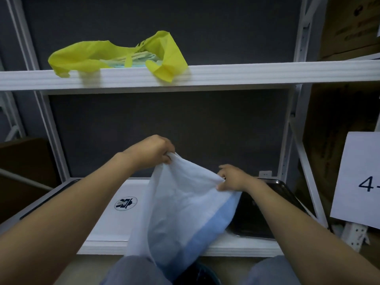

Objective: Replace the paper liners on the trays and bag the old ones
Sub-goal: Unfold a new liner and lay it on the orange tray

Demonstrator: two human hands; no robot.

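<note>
A thin white plastic bag [181, 219] hangs open in front of the lower shelf, with something pale blue showing through its lower right side. My left hand [153, 151] pinches the bag's rim at the upper left. My right hand [232, 178] pinches the rim at the right, so the mouth is stretched between the two. A tray with a white paper liner [115, 214] bearing a round dark logo lies on the lower shelf at the left. A bare dark tray [257, 221] lies to the right, partly behind the bag.
A yellow bag [115, 54] holding folded pale papers rests on the upper white shelf [246, 74]. White uprights frame the rack. Cardboard boxes and a paper sign reading "4-" [357, 182] are at the right. My knees are below the shelf edge.
</note>
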